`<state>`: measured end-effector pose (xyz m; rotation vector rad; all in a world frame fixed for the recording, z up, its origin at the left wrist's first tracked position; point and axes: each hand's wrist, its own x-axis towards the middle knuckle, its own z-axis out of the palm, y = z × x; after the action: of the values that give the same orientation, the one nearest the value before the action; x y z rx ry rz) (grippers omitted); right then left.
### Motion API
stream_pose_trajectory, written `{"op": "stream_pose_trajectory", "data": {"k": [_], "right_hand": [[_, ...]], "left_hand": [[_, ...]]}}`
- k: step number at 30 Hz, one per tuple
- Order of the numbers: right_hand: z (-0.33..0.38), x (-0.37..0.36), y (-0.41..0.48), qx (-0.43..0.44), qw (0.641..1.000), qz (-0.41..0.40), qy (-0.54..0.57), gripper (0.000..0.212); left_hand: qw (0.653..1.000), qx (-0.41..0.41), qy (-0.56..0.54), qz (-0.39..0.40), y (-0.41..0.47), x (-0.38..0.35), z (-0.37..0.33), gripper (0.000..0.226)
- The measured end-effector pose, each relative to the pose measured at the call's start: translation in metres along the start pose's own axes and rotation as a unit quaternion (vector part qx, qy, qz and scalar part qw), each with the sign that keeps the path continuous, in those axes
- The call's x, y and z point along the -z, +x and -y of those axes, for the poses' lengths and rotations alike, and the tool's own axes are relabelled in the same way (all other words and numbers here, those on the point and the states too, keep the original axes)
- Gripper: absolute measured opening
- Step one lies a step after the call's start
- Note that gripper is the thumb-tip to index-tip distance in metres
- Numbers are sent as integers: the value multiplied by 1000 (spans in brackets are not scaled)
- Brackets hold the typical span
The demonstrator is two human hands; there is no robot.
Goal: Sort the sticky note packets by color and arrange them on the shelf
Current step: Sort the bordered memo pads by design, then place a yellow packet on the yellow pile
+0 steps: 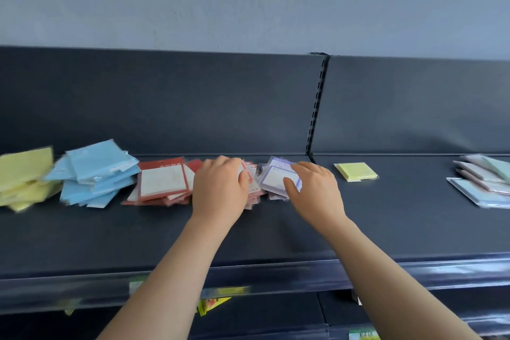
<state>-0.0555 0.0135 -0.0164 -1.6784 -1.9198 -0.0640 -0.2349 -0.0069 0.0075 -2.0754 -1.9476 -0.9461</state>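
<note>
Head view: the sorting is, by my judgement, well along but not finished. On the shelf (386, 218), toward its left end and near the back edge, colour groups already sit side by side: a yellow pile (24, 174) at the far left, a blue pile (93, 174) touching it, then a red-bordered pile (162, 182). All three are loose and fanned, not squared. Just right of the red ones lie the purple-bordered packets (274, 174), a small group at the middle of the shelf. A single pale yellow packet (356, 172) lies alone further right, and a mixed pile (483, 182) of pastel packets waits near the right end, seemingly unsorted.

Both forearms reach forward over the front edge. The left hand (220, 188) lies knuckles up on the right part of the red-bordered pile, its fingers bent down over the packets and its thumb against a packet's edge, apparently holding them together. The right hand (314, 188) grips the purple-bordered packets, thumb on top, fingers curled over their far side.
</note>
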Motion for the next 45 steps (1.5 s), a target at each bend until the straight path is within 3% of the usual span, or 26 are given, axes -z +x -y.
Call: {"op": "stream_pose_trajectory", "data": {"k": [3,7,15,21,24,32,36,38,42,45], "right_hand": [[-35,13,-2,-2,1000,-8,-24,22],[-92,33,-9,-24,998,-2,-58,31],[-214,80,-20,-75,992,44,-96,40],[-303,112,-33,-133,982,91,-100,36],[-324,118,-37,-139,981,114,-66,17],[-328,124,-43,-21,991,91,94,22],[-341,120,-33,-65,993,103,12,15],[-341,115,-33,-44,993,111,-19,27],[-332,114,-33,9,989,143,20,24],[-330,123,-22,-21,982,182,52,46]], "left_hand": [[999,-47,-12,17,0,-17,-37,26],[993,-93,-43,54,3,-50,-93,27],[973,-125,5,194,23,-128,-178,45],[961,-103,42,254,32,-165,-219,31],[960,-110,36,256,25,-171,-241,29],[966,-97,61,233,14,-168,-269,18],[970,-89,69,215,9,-167,-273,22],[971,-89,73,207,4,-168,-275,23],[973,-96,103,181,-3,-165,-278,26],[977,-84,106,165,-11,-154,-278,29]]}}
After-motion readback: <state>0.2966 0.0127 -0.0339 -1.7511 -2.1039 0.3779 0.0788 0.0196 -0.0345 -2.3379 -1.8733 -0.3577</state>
